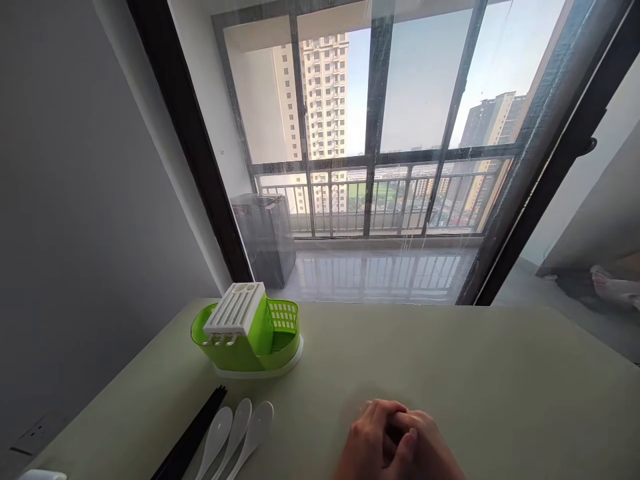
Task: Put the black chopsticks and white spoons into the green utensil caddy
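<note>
My left hand (366, 437) and my right hand (429, 441) rest together on the table, clasped with the fingers folded against each other. Both are closed, and no object shows in them. To their left lie three white soup spoons (256, 428), side by side with the bowls pointing away from me. Beside the spoons is a bundle of black chopsticks (193, 433), lying at a slant. Behind these stands a green utensil holder (235, 353) with a white slotted top, small hooks at the front and a perforated basket on its right. My hands touch none of these.
The pale green table (400, 353) reaches to a large glass door with a dark frame (195, 147). A grey wall (100, 200) runs along the left. Part of a white object (44, 475) shows at the lower left edge. A dark, covered box-shaped object (267, 237) stands beyond the glass.
</note>
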Demonstrator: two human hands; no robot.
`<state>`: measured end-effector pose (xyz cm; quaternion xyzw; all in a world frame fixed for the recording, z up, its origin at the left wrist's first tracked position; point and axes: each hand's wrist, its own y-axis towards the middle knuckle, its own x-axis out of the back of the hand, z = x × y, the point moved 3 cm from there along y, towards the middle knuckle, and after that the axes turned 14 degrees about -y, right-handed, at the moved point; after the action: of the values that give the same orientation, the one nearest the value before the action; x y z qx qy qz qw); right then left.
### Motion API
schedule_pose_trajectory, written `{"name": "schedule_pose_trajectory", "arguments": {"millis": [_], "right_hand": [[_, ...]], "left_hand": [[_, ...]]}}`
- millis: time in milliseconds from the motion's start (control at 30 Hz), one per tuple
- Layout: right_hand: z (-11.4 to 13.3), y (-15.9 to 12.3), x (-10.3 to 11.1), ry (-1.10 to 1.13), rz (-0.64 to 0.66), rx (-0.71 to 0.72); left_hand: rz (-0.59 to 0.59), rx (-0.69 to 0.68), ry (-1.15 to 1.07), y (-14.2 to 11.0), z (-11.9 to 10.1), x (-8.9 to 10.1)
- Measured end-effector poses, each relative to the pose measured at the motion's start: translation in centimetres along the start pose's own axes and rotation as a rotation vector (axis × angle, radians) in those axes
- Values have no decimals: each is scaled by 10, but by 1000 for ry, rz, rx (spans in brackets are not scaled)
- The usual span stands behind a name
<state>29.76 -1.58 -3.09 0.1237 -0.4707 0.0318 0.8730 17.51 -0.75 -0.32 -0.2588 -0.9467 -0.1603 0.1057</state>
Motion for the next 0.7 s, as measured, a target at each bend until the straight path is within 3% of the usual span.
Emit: {"name": "schedule_pose_trajectory", "arguments": {"millis": [700], "right_hand": [[-3, 0, -3, 8, 40, -20]], "left_hand": [[-13, -6, 28, -1, 2, 0]]}}
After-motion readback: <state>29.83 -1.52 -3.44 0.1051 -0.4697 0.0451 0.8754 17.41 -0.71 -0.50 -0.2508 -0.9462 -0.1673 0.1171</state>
